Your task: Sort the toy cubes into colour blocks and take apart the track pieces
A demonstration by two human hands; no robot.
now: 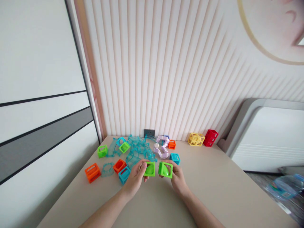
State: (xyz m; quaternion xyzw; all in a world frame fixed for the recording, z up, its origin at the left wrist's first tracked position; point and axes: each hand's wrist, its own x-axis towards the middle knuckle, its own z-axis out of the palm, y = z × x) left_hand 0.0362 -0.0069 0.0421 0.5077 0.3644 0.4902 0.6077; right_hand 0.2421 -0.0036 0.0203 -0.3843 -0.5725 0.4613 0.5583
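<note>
My left hand (137,177) is closed around a bright green open-frame plastic block (149,169), its thumb on the block's left side. A second green block (166,169) with a curved piece inside is gripped by my right hand (177,175). A small gap separates the two blocks, which I hold side by side above the table. Just left of my left hand lie a blue cube block (124,175) and an orange one (119,165). Beyond my right hand sits another blue block (175,158). Some fingers of both hands are hidden behind the blocks.
Translucent teal track pieces (139,147) are heaped on the table (201,186) behind my hands, beside a lilac zigzag piece (163,153). Yellow (196,139) and red (211,138) blocks stand by the wall. An orange block (92,173) lies far left.
</note>
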